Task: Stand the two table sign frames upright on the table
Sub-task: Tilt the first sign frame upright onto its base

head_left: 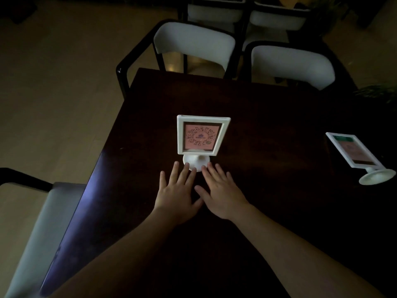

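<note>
While the pink sign frame [201,135] stands upright mid-worktop [268,130], both hands lie flat at its six o'clock. Left hand [178,193] and right hand [222,195] have fingers [185,172] spread wide, tips touching its round base. At three o'clock, the green sign frame [352,152] lies tipped over.

Both bare forearms reach forward from 6 o'clock, converging toward the middle. The left hand [177,194] and right hand [221,195] lie side by side, palms down, fingers spread and pointing to 12 o'clock, thumbs nearly touching. Neither grips anything.
</note>
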